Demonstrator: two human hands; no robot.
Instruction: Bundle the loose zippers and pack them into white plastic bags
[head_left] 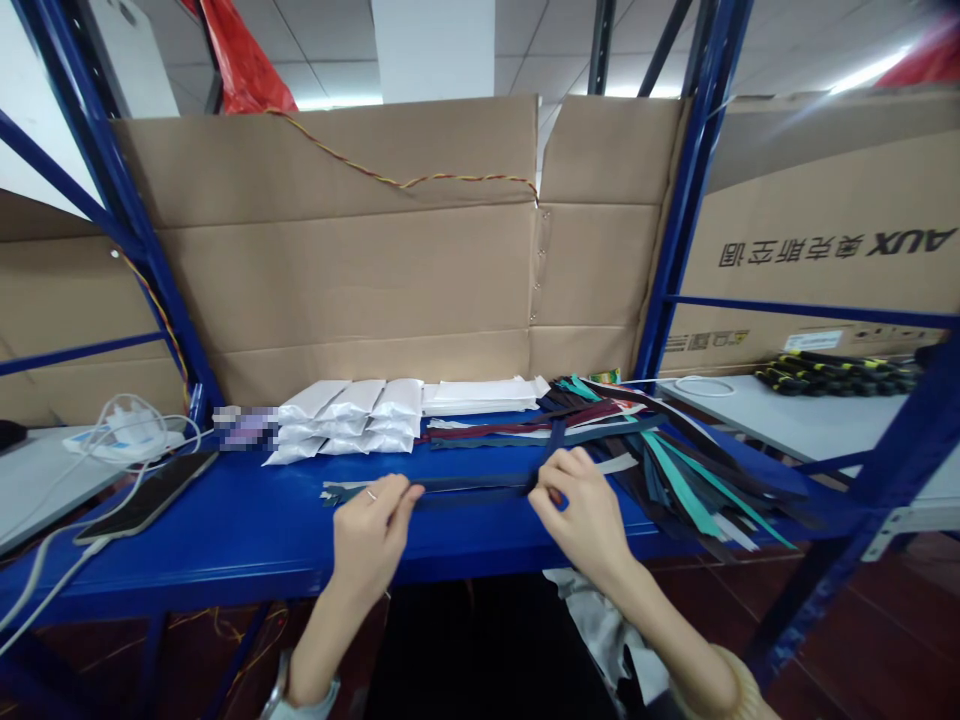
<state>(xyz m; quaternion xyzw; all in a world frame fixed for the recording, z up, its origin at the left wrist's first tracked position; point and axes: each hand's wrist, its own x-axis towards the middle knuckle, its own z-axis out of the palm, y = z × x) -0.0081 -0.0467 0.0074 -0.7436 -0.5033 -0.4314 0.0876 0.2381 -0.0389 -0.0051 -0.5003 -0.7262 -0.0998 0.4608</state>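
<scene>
A dark blue zipper is stretched level between my two hands, just over the blue shelf. My left hand pinches it near its left part, and a short end with a pale tip sticks out beyond the fingers. Fingers curled, my right hand grips it at the other side; a dark strip rises behind that hand. To the right lies a fanned pile of zippers in black, teal, grey and white. Several more zippers, maroon and blue-grey, lie lengthwise behind my hands.
Stacked white packets and flat white strips stand along the back of the blue shelf. A dark phone and white cables are at left. Cardboard walls the back; blue posts frame the sides.
</scene>
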